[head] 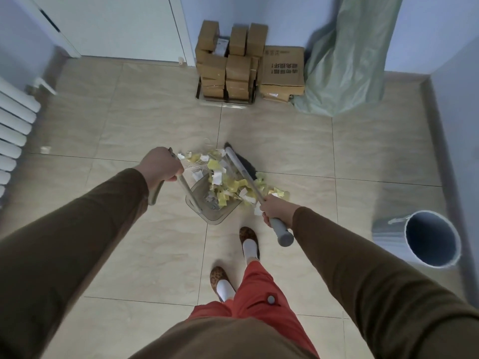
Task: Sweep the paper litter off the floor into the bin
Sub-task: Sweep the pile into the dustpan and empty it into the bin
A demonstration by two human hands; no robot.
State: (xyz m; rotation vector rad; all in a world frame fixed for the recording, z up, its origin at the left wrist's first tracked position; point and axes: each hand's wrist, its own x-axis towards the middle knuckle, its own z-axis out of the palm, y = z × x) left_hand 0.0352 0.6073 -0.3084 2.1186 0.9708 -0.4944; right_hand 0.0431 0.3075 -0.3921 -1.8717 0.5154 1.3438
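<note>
Yellow and white paper scraps lie heaped on the tiled floor in the middle of the head view, many of them inside a grey dustpan. My left hand grips the dustpan's upright handle. My right hand grips the grey handle of a broom, whose dark bristles rest at the far side of the pile. A few scraps sit outside the pan, beside my right hand. The blue-grey bin stands open at the right, near the wall.
Stacked cardboard boxes and a green plastic bag fill the far wall. A white radiator lines the left edge. A stray scrap lies near it. My feet stand just behind the dustpan.
</note>
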